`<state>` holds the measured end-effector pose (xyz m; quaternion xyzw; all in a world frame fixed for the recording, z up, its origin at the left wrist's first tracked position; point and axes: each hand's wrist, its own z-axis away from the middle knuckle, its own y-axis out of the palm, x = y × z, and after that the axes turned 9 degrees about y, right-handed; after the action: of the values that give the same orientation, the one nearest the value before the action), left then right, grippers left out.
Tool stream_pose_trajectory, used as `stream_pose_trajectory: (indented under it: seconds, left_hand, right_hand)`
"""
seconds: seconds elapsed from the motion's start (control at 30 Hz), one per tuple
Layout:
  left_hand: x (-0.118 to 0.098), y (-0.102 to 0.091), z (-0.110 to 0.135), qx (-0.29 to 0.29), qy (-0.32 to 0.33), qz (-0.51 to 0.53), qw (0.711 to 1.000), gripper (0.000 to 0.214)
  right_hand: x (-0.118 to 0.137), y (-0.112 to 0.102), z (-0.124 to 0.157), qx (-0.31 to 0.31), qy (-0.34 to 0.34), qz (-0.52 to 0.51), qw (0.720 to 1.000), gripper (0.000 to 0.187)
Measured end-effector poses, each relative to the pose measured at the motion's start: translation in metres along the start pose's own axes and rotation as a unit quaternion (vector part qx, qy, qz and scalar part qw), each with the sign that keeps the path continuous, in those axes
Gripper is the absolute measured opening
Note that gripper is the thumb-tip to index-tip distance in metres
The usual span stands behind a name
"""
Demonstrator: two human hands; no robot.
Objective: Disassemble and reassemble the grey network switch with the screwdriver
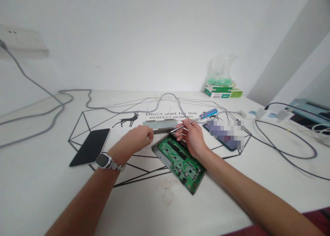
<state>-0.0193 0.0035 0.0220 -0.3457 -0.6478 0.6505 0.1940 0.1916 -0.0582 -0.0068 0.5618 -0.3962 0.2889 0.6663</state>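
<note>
A screwdriver (pixel 209 113) with a clear blue handle lies across the fingers of my right hand (pixel 193 138), which grips it by the shaft. Its tip points left, by the edge of a thin grey metal cover (pixel 161 125). My left hand (pixel 135 139), wearing a watch on its wrist, is closed at the left end of that cover; the fingertips are partly hidden. Below the hands, a green circuit board (pixel 177 158) sits in a shallow metal casing (pixel 166 160), turned at an angle on the table. My right hand covers its upper right edge.
On the left lies a dark-screened tablet or phone (pixel 91 147); another phone (pixel 225 136) is on the right. Grey cables (pixel 113 111) run along the back, black ones (pixel 273 146) by a white power strip (pixel 270 115). Small boxes (pixel 218 90) under a plastic bag (pixel 221 69) stand against the wall.
</note>
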Motion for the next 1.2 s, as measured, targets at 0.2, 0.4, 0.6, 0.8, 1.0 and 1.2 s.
stream_pose_trajectory:
  seconds: [0.2,0.4,0.6,0.8,1.0,1.2]
  left_hand:
    - [-0.001,0.000,-0.001,-0.003,-0.015,0.029,0.999,0.017]
    - [-0.017,-0.001,-0.002,-0.007,-0.018,0.040,0.999,0.012]
    - [-0.016,0.010,-0.005,-0.038,-0.009,0.027,0.999,0.017]
    - [-0.011,0.006,-0.004,-0.024,-0.014,0.046,0.999,0.016]
    - [-0.010,0.003,-0.003,-0.023,-0.014,0.059,0.998,0.015]
    - [-0.011,-0.002,-0.001,-0.038,-0.022,0.049,0.998,0.016]
  right_hand:
    - [0.002,0.003,0.002,-0.003,0.013,0.002,1.000,0.021]
    - [0.002,0.004,0.002,0.000,0.012,0.006,1.000,0.022]
    - [0.002,0.004,0.003,0.005,0.013,0.007,1.000,0.020]
    - [0.002,0.004,0.002,0.004,0.016,0.008,1.000,0.018]
    - [0.003,0.004,0.002,-0.004,0.017,0.010,1.000,0.016]
    - [0.005,0.005,0.003,-0.017,0.018,0.037,0.999,0.019]
